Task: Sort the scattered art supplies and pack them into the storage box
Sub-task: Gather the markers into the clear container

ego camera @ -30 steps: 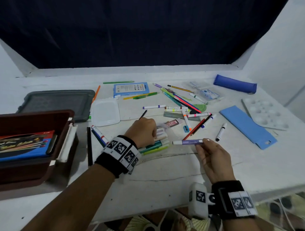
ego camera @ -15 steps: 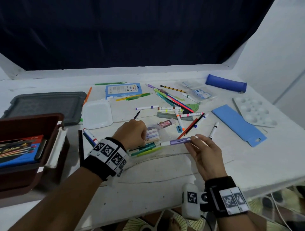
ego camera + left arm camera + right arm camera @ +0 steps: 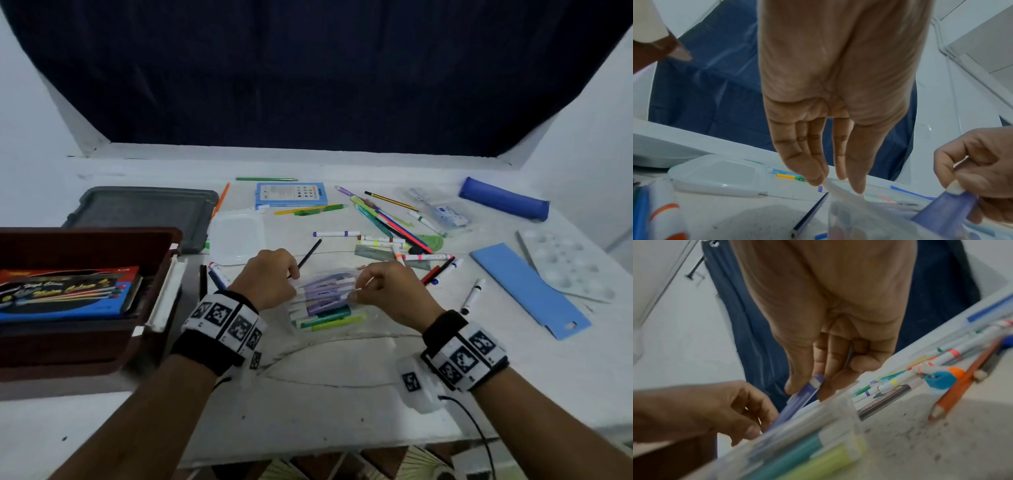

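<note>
A clear plastic pouch (image 3: 329, 308) holding several purple, teal and green markers lies on the white table in front of me. My left hand (image 3: 293, 277) pinches the pouch's open edge (image 3: 830, 183) between fingertips and thumb. My right hand (image 3: 358, 291) pinches a purple marker (image 3: 805, 394) by its end, and the marker's other end lies in the pouch mouth among the others. The dark red storage box (image 3: 102, 240) stands open at the left with a blue watercolour set (image 3: 65, 294) inside.
A grey lid (image 3: 144, 209) lies behind the box, with a clear plastic container (image 3: 236, 236) beside it. Loose markers and pencils (image 3: 394, 222) are scattered mid-table. A blue roll case (image 3: 503, 202), a flat blue case (image 3: 527, 287) and a white palette (image 3: 568, 263) lie at the right.
My right hand has carried the purple marker leftward from the bare table to the pouch mouth. My left hand has stayed on the pouch's edge.
</note>
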The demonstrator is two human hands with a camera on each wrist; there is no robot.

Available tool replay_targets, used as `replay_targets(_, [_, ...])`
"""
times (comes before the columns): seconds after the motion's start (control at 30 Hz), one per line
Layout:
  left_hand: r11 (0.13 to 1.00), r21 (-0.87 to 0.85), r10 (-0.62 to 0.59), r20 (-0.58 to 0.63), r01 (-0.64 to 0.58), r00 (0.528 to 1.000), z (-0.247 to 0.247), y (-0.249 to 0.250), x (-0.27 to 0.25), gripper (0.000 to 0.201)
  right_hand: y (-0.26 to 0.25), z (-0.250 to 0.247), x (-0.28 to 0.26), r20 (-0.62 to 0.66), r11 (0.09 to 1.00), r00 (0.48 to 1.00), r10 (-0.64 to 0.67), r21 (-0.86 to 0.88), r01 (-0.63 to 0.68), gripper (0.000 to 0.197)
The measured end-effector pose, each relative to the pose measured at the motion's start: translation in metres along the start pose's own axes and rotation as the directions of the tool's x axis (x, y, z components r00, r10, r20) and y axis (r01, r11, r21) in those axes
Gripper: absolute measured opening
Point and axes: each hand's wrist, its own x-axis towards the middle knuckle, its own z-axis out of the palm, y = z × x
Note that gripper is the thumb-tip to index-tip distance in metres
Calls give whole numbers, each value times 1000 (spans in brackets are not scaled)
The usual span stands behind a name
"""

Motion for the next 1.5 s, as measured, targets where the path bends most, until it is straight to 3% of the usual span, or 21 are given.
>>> replay_targets(0.23, [998, -55, -25, 13, 26, 1000, 2, -6, 3, 23, -14, -5, 8, 195, 903, 973, -123, -384, 191, 18])
replay_targets(0.43, [999, -45, -8, 9, 8, 1000, 1, -6, 3, 23, -28, 1, 9, 263, 814, 956, -129, -522, 254, 11])
replay_targets(1.03, [998, -41, 45, -8, -45, 999, -2, -2, 1, 24, -37, 5, 11, 401, 735, 900, -174, -555, 389, 22])
replay_targets(1.5, [1000, -25, 18, 30, -17, 999, -2, -3, 8, 23, -15, 1, 10, 293, 850, 926, -237, -399, 344, 10])
